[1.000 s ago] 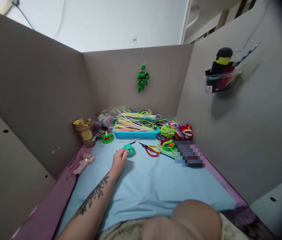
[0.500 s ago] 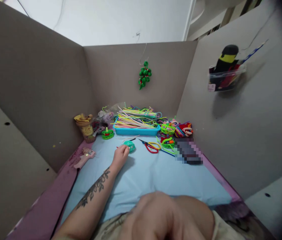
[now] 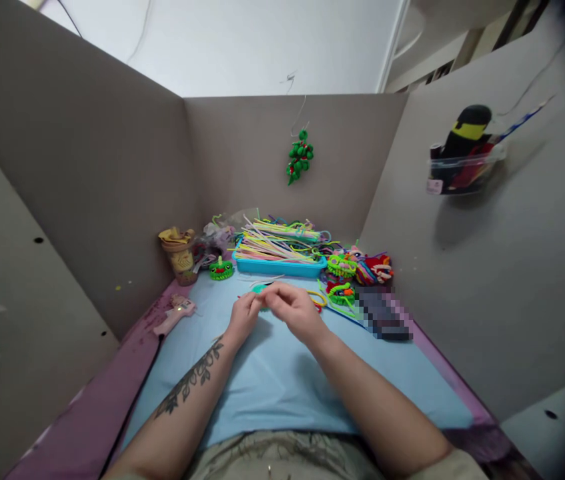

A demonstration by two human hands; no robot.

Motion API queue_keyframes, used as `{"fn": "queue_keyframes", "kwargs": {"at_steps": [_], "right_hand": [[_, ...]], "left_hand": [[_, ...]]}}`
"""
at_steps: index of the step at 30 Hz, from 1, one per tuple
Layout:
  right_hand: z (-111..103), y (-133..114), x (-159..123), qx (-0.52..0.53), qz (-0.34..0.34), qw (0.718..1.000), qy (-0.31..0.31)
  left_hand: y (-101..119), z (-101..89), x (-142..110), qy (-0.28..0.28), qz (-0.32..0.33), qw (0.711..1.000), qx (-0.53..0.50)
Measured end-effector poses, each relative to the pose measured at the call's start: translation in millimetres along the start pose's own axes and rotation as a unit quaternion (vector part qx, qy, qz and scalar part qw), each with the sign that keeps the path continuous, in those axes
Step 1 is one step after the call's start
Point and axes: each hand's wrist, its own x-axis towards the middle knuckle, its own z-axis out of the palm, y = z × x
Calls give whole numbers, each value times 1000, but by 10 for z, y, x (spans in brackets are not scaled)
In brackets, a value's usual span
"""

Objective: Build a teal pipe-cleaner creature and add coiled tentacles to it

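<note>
My left hand [image 3: 243, 316] is closed on a teal fuzzy pipe-cleaner piece [image 3: 258, 289], above the blue cloth. A small red tip sticks out at the left of its fingers. My right hand [image 3: 298, 312] reaches in from the right, thumb and forefinger pinched together at the same piece. Both hands' fingertips meet there and cover most of it, so what the right fingers grip is hidden. Just behind the right hand, scissors with red and yellow handles [image 3: 319, 299] lie partly covered.
A blue tray [image 3: 282, 268] heaped with pipe cleaners [image 3: 277, 241] stands at the back. A green pipe-cleaner figure [image 3: 221, 269], a paper-filled cup [image 3: 181, 259] and a pink glue gun [image 3: 175, 317] are on the left. More green figures [image 3: 341, 293] and a blurred dark object [image 3: 385, 317] lie right.
My right hand has moved from low and near my body up to the teal piece, meeting my left hand. The left hand keeps its hold; the view has shifted slightly.
</note>
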Motion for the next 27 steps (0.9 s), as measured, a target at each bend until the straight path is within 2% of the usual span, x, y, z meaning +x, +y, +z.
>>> {"fn": "queue_keyframes", "kwargs": {"at_steps": [2, 4, 7, 16, 21, 27], "right_hand": [[-58, 499, 92, -63, 65, 992, 85], [-102, 906, 96, -101, 79, 986, 110], [-120, 1212, 9, -123, 67, 984, 111], [-135, 1215, -74, -191, 23, 978, 81], [-112, 1270, -92, -229, -2, 971, 76], [-138, 1325, -92, -271, -19, 959, 75]], "left_hand": [[12, -1, 3, -5, 7, 1000, -16], [24, 5, 4, -22, 12, 999, -41], [37, 27, 3, -59, 21, 995, -71], [-11, 76, 11, -87, 2, 994, -66], [-31, 77, 7, -69, -46, 994, -64], [-32, 88, 9, -72, -60, 994, -63]]}}
